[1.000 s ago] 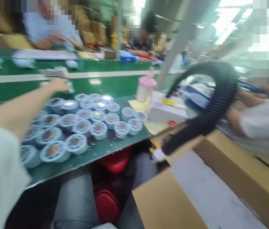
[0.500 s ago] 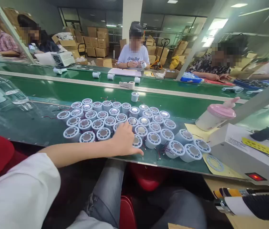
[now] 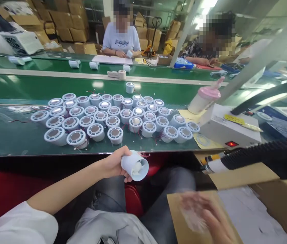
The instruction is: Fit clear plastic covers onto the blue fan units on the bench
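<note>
My left hand [image 3: 113,165] is off the near edge of the green worktop [image 3: 11,135], below it and over my lap, fingers curled round a white fan housing [image 3: 135,166] that lies tilted on its side w/ the open end facing me and the blades showing inside. Up on the worktop, from abt the left third to past the middle, sits the cluster of white round housings [image 3: 113,117], packed in rows, most touching their neighbours, flat tops up, thin red wires poking out btwn some; nearest row runs close to the near edge. One lone housing [image 3: 130,87] stands apart behind the cluster, toward the far edge by the conveyor belt [image 3: 31,88]. Right of the cluster: a pink-lidded bottle [image 3: 204,98] leaning, then a white box unit [image 3: 225,127] w/ a red lit switch, near the right end of the worktop. A black ribbed hose [image 3: 268,157] crosses in front of it, nozzle end pointing left. My right hand [image 3: 204,215] is low at the right, over the flap of a cardboard box [image 3: 237,176]; it's motion-blurred, so can't tell if it's spread or closed or holding anything. Other ppl sit across the belt.
</note>
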### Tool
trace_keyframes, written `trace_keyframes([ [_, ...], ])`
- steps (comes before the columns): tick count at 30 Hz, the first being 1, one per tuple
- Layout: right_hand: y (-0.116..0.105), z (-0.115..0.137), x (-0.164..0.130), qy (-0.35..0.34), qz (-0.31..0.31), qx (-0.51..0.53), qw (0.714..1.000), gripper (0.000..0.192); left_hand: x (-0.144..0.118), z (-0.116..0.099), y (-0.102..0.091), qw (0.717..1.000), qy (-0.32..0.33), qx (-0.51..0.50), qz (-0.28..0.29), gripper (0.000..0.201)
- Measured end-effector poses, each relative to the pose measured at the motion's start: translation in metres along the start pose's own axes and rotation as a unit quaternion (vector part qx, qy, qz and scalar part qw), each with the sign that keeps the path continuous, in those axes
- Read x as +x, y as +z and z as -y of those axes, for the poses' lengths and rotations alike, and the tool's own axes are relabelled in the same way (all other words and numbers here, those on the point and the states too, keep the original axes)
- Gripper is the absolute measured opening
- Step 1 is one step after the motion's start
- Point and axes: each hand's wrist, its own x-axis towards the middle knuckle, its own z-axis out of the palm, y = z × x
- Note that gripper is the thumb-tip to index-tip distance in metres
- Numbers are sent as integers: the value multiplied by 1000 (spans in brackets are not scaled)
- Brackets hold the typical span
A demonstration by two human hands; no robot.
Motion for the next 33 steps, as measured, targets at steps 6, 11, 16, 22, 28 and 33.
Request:
trace_keyframes([
  [6, 51, 70, 35, -294, 83, -257, 917, 39, 23, 23, 14, 991, -55, 60, 107, 39],
  [11, 61, 69, 47, -232, 109, -282, 925, 28, 19, 10, 24, 906, 77, 408, 79, 20],
  [16, 63, 65, 43, -165, 131, -177, 961, 13, 15, 15, 30, 839, 177, 515, -1, 19],
  [22, 64, 73, 37, -78, 76, -20, 994, 20, 22, 35, 22, 867, 219, 445, -46, 52],
  [28, 61, 71, 39, 24, 31, 109, 993, 26, 30, 49, 14, 858, 269, 436, 36, 69],
  [33, 57, 65, 41, 94, 35, 212, 972, 31, 26, 47, 19, 934, 171, 301, 85, 65],
])
